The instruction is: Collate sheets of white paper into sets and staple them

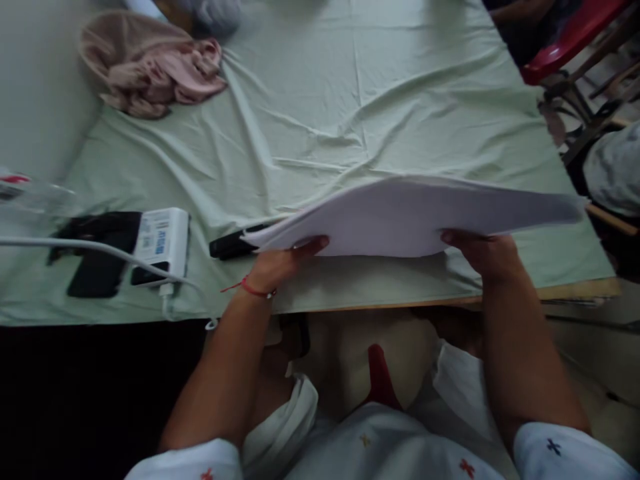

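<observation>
A stack of white paper sheets (380,217) is held up in both hands just above the table, sagging and curved along its length. My left hand (280,263), with a red string bracelet (257,291) at the wrist, grips the near left edge, thumb on top. My right hand (485,252) grips the near edge farther right, its thumb also on top. The fingers of both hands are hidden beneath the sheets. A black object (233,245) lies partly under the left end of the paper, too covered to name.
A pale green cloth (320,133) covers the table. At left lie a white power bank (173,233) with a cable (100,245) and a black phone (97,273). Pink crumpled fabric (165,73) sits at the back left. A red chair (575,40) and another person's arm (517,12) are at right.
</observation>
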Available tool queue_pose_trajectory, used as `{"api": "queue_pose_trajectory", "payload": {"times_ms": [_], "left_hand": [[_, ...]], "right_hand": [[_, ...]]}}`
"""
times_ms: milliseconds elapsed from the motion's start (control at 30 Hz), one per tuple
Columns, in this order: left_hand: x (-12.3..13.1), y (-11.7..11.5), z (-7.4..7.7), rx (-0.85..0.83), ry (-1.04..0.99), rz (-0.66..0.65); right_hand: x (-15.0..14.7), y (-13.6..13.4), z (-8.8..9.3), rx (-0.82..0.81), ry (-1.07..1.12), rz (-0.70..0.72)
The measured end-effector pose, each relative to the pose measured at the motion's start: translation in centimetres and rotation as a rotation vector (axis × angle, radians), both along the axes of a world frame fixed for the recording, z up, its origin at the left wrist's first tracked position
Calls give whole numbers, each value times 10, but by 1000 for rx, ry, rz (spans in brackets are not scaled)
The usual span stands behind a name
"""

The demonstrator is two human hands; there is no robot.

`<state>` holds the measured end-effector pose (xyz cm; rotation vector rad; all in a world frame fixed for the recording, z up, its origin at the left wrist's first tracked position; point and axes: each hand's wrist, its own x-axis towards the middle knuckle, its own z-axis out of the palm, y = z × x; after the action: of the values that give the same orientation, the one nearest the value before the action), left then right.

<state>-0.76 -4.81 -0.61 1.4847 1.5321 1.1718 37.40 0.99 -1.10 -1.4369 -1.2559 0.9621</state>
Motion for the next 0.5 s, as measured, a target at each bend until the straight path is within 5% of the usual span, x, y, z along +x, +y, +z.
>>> {"api": "queue_pose_trajectory", "payload": {"times_ms": [167, 367, 500], "left_hand": [[9, 1, 3, 31, -94, 38], [4, 1, 7, -104, -198, -199], [5, 5, 6, -32, -120, -54]], "right_hand": [[0, 0, -1, 24, 21, 4], [-2, -1, 6, -73, 9, 47], [0, 1, 4, -40, 12, 99]]}}
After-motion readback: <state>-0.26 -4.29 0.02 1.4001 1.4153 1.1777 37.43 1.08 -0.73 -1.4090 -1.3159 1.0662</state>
